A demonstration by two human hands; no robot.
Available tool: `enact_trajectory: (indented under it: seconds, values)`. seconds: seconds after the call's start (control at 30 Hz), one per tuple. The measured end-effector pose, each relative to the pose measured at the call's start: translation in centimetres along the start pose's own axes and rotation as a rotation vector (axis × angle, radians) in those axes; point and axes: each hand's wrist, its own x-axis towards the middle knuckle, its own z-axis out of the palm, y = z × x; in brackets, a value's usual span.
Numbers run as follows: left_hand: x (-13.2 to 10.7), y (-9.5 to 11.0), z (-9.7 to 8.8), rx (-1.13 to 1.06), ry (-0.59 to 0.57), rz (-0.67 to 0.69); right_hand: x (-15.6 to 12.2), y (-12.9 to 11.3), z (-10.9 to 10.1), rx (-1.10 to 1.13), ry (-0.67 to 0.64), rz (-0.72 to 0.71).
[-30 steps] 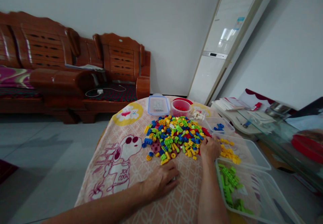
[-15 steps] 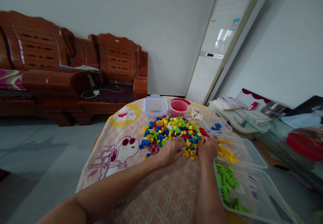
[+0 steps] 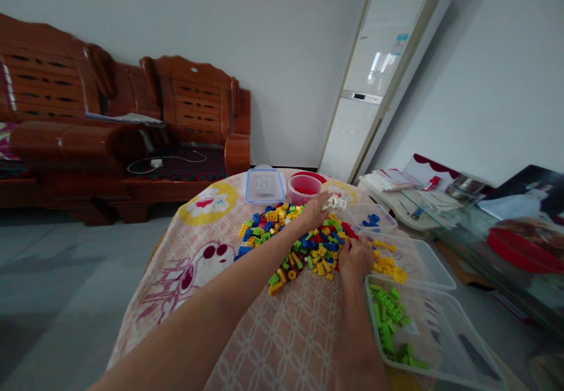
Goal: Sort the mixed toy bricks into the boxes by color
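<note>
A heap of small building bricks (image 3: 299, 235) in yellow, green, blue and red lies on a table under a pink cartoon cloth (image 3: 207, 261). My left hand (image 3: 315, 209) reaches across the heap to its far side, close to a few white bricks (image 3: 336, 202) and a red tub (image 3: 304, 187); its fingers are curled, and what they hold is hidden. My right hand (image 3: 355, 257) rests closed at the heap's near right edge, beside a clear tray of yellow bricks (image 3: 390, 264).
A clear tray with green bricks (image 3: 392, 326) stands at the near right, and one with blue bricks (image 3: 370, 220) lies farther back. A clear lid (image 3: 264, 185) lies beside the red tub. A wooden sofa (image 3: 132, 126) stands left, a white floor air conditioner (image 3: 370, 97) behind, a cluttered glass table (image 3: 476, 220) right.
My left hand has moved from the near edge of the cloth forward over the heap to its far side. My right hand has stayed at the heap's right edge. The camera has shifted slightly right.
</note>
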Motion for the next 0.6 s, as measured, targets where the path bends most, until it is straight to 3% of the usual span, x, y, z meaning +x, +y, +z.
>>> enact_trajectory:
  seconds: [0.1, 0.2, 0.4, 0.5, 0.6]
  values:
    - [-3.9, -0.6, -2.7, 0.029, 0.034, -0.008, 0.1, -0.1, -0.1, 0.0, -0.024, 0.013]
    - [-9.2, -1.3, -6.4, 0.092, 0.049, -0.093, 0.2, -0.1, -0.2, 0.004, -0.035, 0.017]
    - [-18.1, -3.1, -14.2, 0.216, -0.038, -0.31, 0.1, -0.1, -0.4, 0.001, -0.051, 0.008]
    - [-22.0, -3.4, -15.8, 0.24, -0.186, -0.291, 0.1, -0.1, -0.5, -0.006, -0.058, 0.015]
    - [-24.6, -2.8, -15.5, 0.297, -0.293, -0.273, 0.2, -0.2, -0.7, -0.017, -0.08, 0.022]
